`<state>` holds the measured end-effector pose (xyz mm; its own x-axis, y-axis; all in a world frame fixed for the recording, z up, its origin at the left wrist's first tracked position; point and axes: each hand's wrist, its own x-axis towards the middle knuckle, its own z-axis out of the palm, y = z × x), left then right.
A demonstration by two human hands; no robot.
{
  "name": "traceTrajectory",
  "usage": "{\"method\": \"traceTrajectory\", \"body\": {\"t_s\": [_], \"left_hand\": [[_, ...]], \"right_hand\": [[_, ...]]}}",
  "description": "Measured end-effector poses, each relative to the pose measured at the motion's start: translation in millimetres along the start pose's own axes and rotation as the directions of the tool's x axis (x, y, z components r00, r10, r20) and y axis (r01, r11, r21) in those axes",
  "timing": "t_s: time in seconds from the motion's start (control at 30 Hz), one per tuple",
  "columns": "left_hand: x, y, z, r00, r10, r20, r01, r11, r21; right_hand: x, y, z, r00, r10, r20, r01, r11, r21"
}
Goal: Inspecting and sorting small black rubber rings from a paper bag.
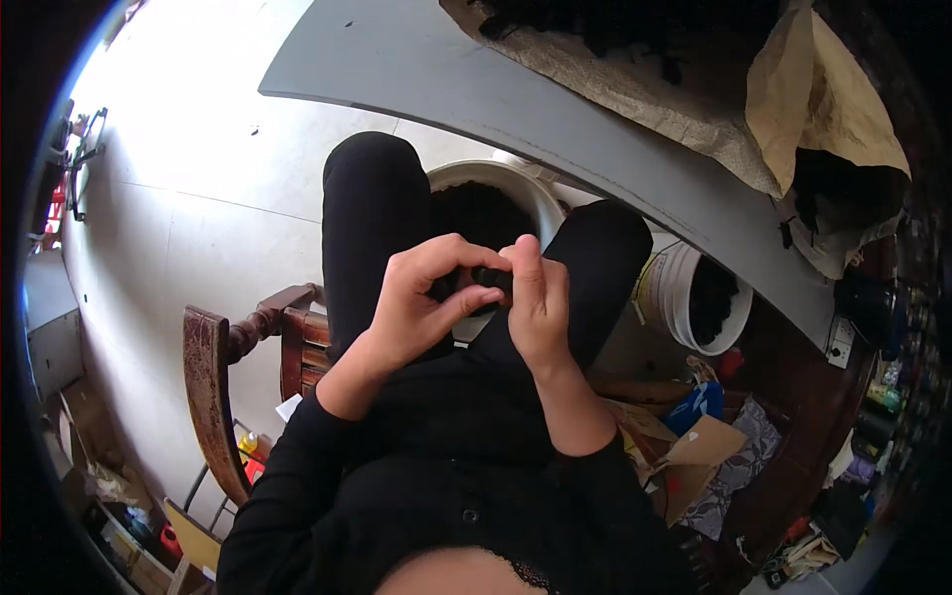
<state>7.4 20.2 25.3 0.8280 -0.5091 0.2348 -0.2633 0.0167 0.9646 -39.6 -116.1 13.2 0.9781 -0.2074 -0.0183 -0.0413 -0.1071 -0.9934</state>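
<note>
Head view: small dark piece (492, 281) is being pinched by left hand (404, 297) and right hand (538, 312) together; piece is being held near pale bucket (542, 203) of dark material (481, 206); exact shape is being largely obscured, possibly elongated.

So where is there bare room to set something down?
Pale floor left of the left knee, beyond the wooden chair; left end of the grey tabletop, up to the brown paper. Crowded: by the bucket, where left hand and right hand hold a dark piece; lower right, among cardboard.
</note>
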Motion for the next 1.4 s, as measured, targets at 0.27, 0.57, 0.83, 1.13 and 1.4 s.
{"method": "traceTrajectory", "body": {"t_s": [0.27,0.57,0.83,1.13,1.4], "left_hand": [[-6.6,-4.4,18.6,0.998,0.017,-0.064,-0.026,0.990,-0.137],[-7.6,-7.4,10.9,0.999,-0.047,-0.004,0.047,0.996,-0.080],[-4.8,2.3,11.6,0.997,0.029,-0.073,-0.012,0.974,0.228],[-12.4,-18.6,-0.8,0.988,-0.126,0.087,0.150,0.909,-0.388],[-10.4,-5.5,11.6,0.964,-0.249,0.097,0.267,0.905,-0.331]], "right_hand": [[-2.9,0.7,8.3,0.902,-0.394,-0.174,0.297,0.862,-0.411],[-1.5,-6.6,-7.9,0.859,-0.509,-0.059,0.416,0.761,-0.498],[-8.9,-11.6,-17.7,0.999,-0.048,0.003,0.048,0.971,-0.235],[-12.1,-8.4,-23.0,0.979,0.144,0.145,-0.195,0.873,0.447],[-4.7,-20.2,-27.4,0.928,-0.354,0.113,0.368,0.918,-0.146]]}}
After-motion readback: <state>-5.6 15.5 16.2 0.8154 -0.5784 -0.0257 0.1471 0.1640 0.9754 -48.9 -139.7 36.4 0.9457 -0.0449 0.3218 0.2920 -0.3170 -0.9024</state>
